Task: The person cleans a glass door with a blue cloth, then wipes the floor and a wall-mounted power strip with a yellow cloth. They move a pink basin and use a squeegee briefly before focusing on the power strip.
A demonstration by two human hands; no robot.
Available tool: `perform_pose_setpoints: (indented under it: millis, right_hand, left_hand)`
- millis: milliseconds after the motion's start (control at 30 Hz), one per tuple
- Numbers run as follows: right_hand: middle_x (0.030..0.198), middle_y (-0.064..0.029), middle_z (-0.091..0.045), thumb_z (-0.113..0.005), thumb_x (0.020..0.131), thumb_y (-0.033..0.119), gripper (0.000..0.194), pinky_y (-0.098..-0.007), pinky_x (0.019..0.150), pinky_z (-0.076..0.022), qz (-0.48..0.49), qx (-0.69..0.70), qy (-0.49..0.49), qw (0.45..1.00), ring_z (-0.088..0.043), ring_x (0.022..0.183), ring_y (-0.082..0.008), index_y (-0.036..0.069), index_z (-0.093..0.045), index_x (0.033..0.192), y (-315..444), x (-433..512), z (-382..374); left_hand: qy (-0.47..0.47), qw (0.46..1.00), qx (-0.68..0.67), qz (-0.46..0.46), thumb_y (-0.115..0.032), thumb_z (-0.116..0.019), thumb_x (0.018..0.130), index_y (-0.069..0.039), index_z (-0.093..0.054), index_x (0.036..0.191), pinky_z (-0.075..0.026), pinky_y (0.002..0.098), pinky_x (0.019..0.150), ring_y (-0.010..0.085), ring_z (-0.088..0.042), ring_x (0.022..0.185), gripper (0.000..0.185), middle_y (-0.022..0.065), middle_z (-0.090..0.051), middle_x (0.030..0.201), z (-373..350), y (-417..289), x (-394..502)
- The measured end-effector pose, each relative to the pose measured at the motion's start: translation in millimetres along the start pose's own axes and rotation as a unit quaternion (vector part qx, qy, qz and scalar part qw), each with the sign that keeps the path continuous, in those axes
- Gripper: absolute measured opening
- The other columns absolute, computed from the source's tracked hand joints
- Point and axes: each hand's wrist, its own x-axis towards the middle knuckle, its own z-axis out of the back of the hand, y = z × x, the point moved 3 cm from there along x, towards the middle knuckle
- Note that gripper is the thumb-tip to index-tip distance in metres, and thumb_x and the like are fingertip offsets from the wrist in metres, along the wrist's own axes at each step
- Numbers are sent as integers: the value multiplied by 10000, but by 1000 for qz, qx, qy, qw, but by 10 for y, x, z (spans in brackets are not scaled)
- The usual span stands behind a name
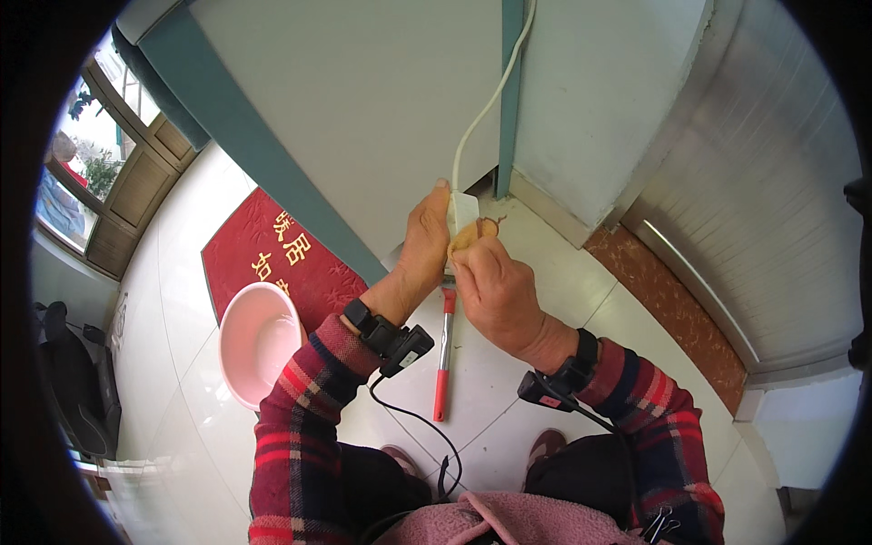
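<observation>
My left hand (429,228) grips a white plastic block, which looks like a power strip (466,206), above the floor. From the block's top end a white cable (471,133) runs upward along the furniture. Pinched in my right hand (496,293) is a yellowish-brown cloth (475,234), pressed against or just over the block's near end. The two hands nearly meet, and they hide the lower part of the block. Beneath them is a tool with a red and metal handle (444,347); its head is mostly hidden behind my left hand and wrist.
A pink plastic basin (235,340) stands left, beside a red doormat (255,231) bearing writing. A grey panel with a teal edge (266,157) rises ahead. On the right is a translucent door (749,204) with a brown sill (667,306). Wires hang from both wrist devices (407,351).
</observation>
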Motion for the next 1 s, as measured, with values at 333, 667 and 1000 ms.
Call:
perform_pose_setpoints:
  millis: [333, 667, 1000]
  right_hand:
    - [806, -123, -514, -604, 833, 19, 102, -365, 501, -462, -37, -21, 25, 999, -563, 611, -311, 49, -516, 875, 1, -2, -14]
    - [817, -114, -534, -600, 852, 58, 84, -364, 531, -474, -47, -19, 24, 998, -571, 631, -308, 43, -523, 884, -22, 15, -5]
    - [777, -98, -574, -595, 875, 86, 69, -310, 629, -490, -173, -5, -20, 985, -592, 681, -239, 20, -580, 888, -452, 113, 19]
  left_hand:
    - [-13, 993, 114, -35, -449, -352, 985, -4, -571, 873, -495, 350, 662, 200, -606, 702, 509, 111, -642, 789, -10, 5, -6]
    - [-12, 1000, 7, 17, -492, -342, 978, 24, -587, 927, -513, 342, 716, 231, -641, 769, 574, 161, -683, 887, 5, 122, 33]
    - [-34, 988, 149, -23, -471, -366, 973, -25, -599, 902, -482, 306, 680, 158, -581, 721, 508, 86, -621, 811, 21, 147, -33]
